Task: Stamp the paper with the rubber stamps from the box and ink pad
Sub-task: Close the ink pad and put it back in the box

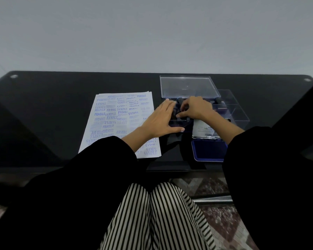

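Both hands are at the box, which lies open on the dark bench to the right of the paper. The left hand lies flat with the fingers spread on the left edge of the box, and the thumb runs along the near edge. I judge it is there to keep the light plastic box from sliding. The right hand is curled over the compartments and its fingertips pinch together around a dark stamp, but I cannot tell if the stamp is really gripped or only touched. More stamps stand at the far side of the box.

The clear lid stands up behind the box, so it does not block the reach. The ink pad is open, just in front of the box and near the right sleeve, so a stamp can go from box to ink to paper in one short path. The paper already has many blue prints, such as FRAGILE, SAMPLE and AIR MAIL, so the task seems far along.
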